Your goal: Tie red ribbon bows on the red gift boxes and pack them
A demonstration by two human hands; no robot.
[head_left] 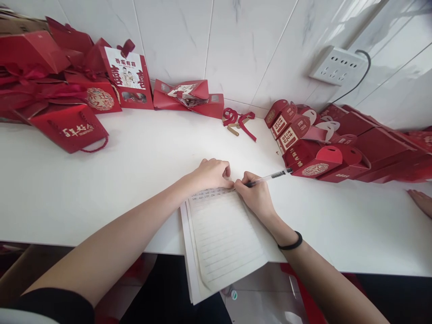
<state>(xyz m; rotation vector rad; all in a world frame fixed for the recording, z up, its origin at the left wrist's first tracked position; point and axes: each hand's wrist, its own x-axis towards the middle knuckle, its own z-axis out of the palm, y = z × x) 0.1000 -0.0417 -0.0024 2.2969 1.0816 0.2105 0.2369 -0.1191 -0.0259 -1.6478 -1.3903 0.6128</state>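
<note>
A lined notebook (226,238) lies open on the white table, its lower end jutting past the front edge. Rows of small handwriting show near its top; the lines below are blank. My left hand (213,174) rests across the top of the page with its fingers curled, and whether anything is between them is hidden. In my right hand (254,191) is a pen (270,177) with a clear barrel, its tip at the right end of the written rows. The two hands nearly touch. A black band is round my right wrist.
Red gift boxes (70,128) crowd the table's back left, more red boxes (317,162) the right. Flat red boxes (189,96) and ribbons (239,119) lie by the wall, below a power strip (337,65). Another person's hand (420,201) is at the right edge.
</note>
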